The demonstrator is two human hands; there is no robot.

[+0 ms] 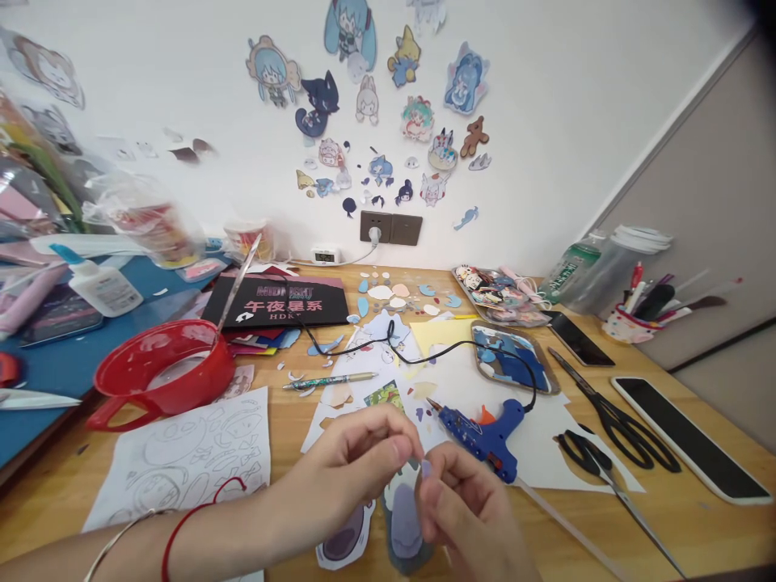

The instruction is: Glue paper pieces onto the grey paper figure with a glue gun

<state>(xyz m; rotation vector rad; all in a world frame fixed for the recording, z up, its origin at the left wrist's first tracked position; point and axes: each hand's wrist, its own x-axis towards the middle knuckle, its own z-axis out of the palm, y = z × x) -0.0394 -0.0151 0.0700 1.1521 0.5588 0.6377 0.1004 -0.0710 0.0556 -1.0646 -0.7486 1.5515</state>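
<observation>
Above the table's front edge, my two hands meet almost fingertip to fingertip. A small lilac piece (pixel 427 469), seemingly paper, is pinched between the thumb and forefinger of my right hand (pixel 464 505). My left hand (pixel 364 453) is closed, thumb against curled fingers, close by the piece; whatever it pinches is hidden. Below them lie a grey-and-lilac paper cutout (pixel 406 525) and a cutout with a dark purple oval (pixel 343 537), both partly covered by my hands. A blue hot glue gun (pixel 485 432) rests just beyond my right hand.
Black scissors (pixel 618 424) and a phone (pixel 685 436) lie on the right. At left stand a red bowl (pixel 163 372) and a glue bottle (pixel 103 283), with a sketched sheet (pixel 187 453) below. A black cord (pixel 357 349) crosses the paper scraps. A pen (pixel 331 380) lies mid-table.
</observation>
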